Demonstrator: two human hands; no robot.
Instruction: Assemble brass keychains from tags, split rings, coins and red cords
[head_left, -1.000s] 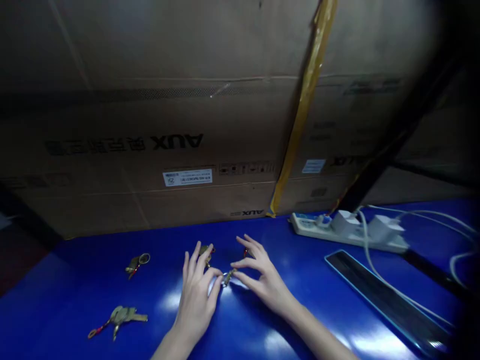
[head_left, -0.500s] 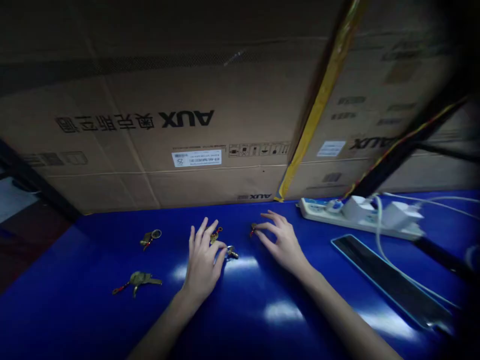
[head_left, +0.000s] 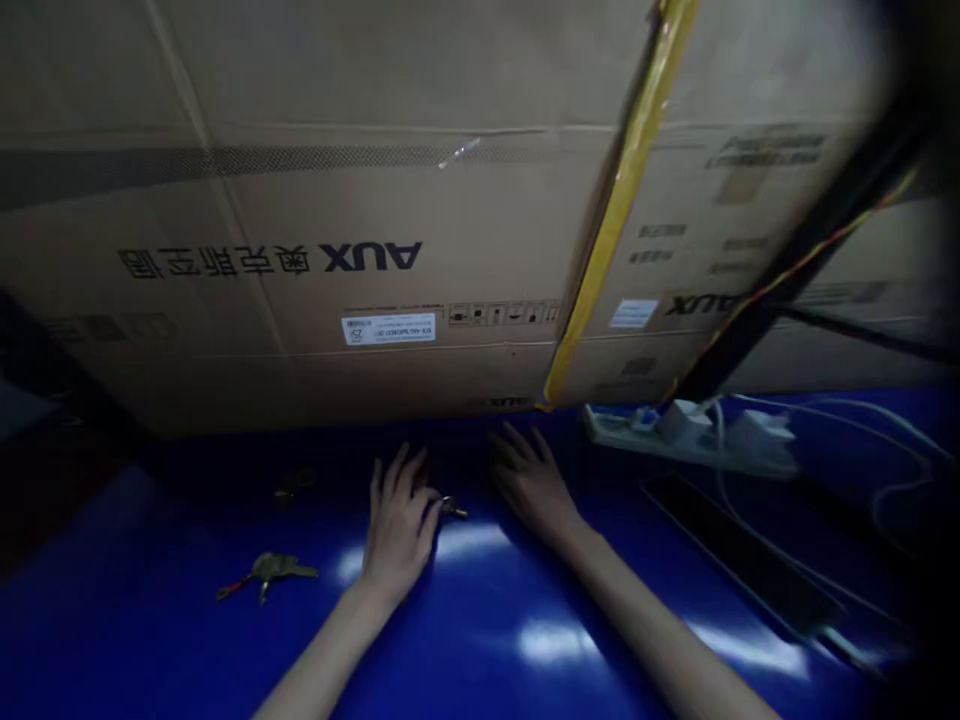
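My left hand [head_left: 399, 535] is over the blue tabletop, its thumb and forefinger pinched at the ring of a small bunch of keys [head_left: 453, 509]. Its other fingers stretch forward. My right hand [head_left: 534, 487] is further right, near the cardboard boxes. Its outer fingers are extended, while the thumb and forefinger come together in shadow. What they hold is too dark to make out. On the left of the table lie a bunch of keys with a red tag [head_left: 270, 570] and, behind it, a dim second bunch [head_left: 292, 484].
Large cardboard boxes [head_left: 315, 370] joined by yellow tape [head_left: 589, 300] stand along the back. To the right are a white power strip [head_left: 705, 455] with plugs and cables, and a phone [head_left: 750, 550] with a cable attached. A black post [head_left: 795, 250] rises behind the strip.
The view has tilted up slightly and the table looks darker. My right hand has moved a little forward and left, and the small keys at its fingertips no longer show. My left hand keeps its pinch.
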